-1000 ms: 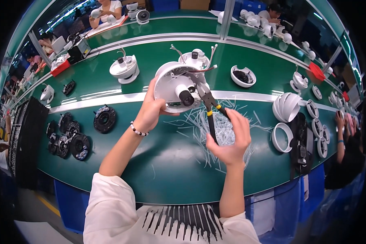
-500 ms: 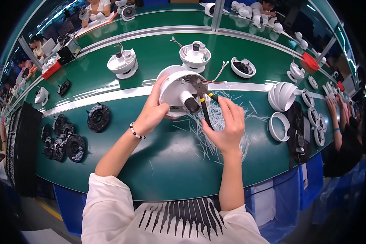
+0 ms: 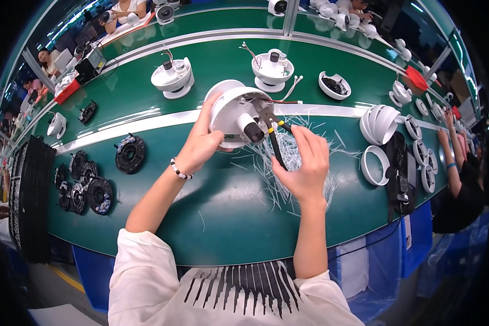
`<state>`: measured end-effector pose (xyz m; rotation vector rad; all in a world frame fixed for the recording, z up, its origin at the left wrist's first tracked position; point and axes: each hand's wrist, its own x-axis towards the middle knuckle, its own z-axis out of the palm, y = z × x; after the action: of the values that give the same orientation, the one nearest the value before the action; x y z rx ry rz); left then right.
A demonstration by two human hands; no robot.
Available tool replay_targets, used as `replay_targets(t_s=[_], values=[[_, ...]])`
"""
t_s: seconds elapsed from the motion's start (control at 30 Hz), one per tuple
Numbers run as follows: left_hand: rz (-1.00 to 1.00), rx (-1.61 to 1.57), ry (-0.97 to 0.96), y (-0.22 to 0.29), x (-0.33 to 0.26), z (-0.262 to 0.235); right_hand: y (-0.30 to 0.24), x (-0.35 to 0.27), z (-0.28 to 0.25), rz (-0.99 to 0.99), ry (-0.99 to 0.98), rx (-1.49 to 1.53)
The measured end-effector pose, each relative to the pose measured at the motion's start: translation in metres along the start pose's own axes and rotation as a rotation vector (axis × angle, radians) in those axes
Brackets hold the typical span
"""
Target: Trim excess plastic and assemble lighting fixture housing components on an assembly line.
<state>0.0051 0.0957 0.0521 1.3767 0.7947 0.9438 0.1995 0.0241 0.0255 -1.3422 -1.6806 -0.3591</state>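
Observation:
My left hand (image 3: 204, 142) grips a white round camera housing (image 3: 231, 120) by its rim, thumb in front, holding it tilted above the table. A white stalk with a black lens (image 3: 253, 131) sticks out of its open side. In my right hand (image 3: 305, 163) are cutting pliers (image 3: 274, 144) with black and yellow handles. Their jaws reach into the housing's right side, beside the red and white wires (image 3: 285, 101). Whether the jaws are closed on anything I cannot tell. Under the pliers lies a heap of thin white plastic strips (image 3: 288, 187).
Black round parts (image 3: 130, 154) lie at left. White rings (image 3: 375, 165) and stacked white shells (image 3: 377, 127) stand at right. Beyond a metal rail, more housings (image 3: 171, 79) and a shell with a black insert (image 3: 334, 85) sit on a green strip. Other people work around.
The housings and the shell on the far green strip have shifted right. The housing in my left hand has moved slightly left; the pliers remain inside it.

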Motion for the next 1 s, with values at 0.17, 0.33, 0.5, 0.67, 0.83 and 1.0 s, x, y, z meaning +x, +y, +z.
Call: replay_targets(t_s=[0.17, 0.33, 0.5, 0.67, 0.83, 1.0], values=[[0.046, 0.097, -0.017, -0.002, -0.001, 0.000, -0.002, 0.000, 0.003, 0.021, -0.004, 0.008], [0.046, 0.109, -0.015, -0.006, 0.000, 0.000, 0.003, -0.003, 0.007, 0.015, -0.004, 0.026], [-0.015, 0.037, -0.019, -0.007, 0.003, 0.001, 0.004, -0.007, 0.007, 0.077, -0.036, 0.096], [-0.069, -0.022, 0.022, -0.009, 0.005, 0.001, 0.003, -0.009, 0.011, 0.122, -0.044, 0.173], [-0.108, -0.077, 0.052, -0.006, 0.004, -0.001, 0.000, -0.011, 0.010, 0.409, -0.088, 0.503], [-0.204, -0.323, 0.019, -0.009, 0.005, -0.007, -0.004, -0.014, 0.011, 0.538, -0.075, 1.000]])
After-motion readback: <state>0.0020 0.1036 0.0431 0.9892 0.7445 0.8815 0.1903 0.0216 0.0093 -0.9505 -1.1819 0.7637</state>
